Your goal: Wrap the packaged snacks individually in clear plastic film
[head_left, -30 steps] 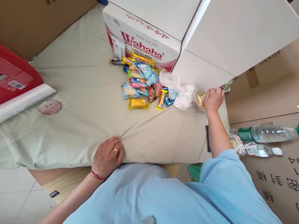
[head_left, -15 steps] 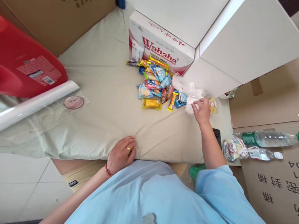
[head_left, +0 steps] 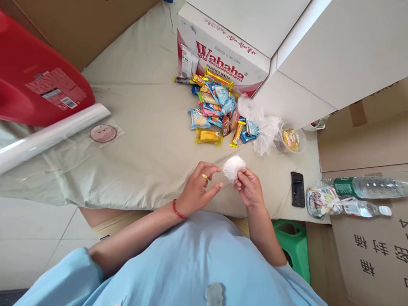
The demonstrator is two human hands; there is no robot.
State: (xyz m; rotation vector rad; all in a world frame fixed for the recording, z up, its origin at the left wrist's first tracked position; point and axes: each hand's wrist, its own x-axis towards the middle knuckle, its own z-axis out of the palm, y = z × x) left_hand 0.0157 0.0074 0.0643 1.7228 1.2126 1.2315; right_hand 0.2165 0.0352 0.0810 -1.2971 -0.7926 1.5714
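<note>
Both my hands meet over the near edge of the cloth-covered table (head_left: 145, 134). My right hand (head_left: 248, 188) pinches a small crumpled white plastic bag (head_left: 234, 167). My left hand (head_left: 198, 190) touches the same bag from the left with thumb and forefinger, its other fingers loosely curled. Beyond them lies a pile of several wrapped snacks (head_left: 216, 111), with more crumpled clear plastic (head_left: 262, 124) and a small lidded cup (head_left: 290, 138) to its right.
A Wahaha carton (head_left: 225, 62) and white boxes (head_left: 339, 46) stand at the back. A red plastic stool (head_left: 26, 77), a white roll (head_left: 38, 142) and a pink disc (head_left: 103, 133) lie left. A black phone (head_left: 297, 188), water bottles (head_left: 367, 187) and cardboard lie right.
My right hand left the cup, reached into the crumpled plastic and came back toward me with a white bag. My left hand lifted off the table edge and joined it.
</note>
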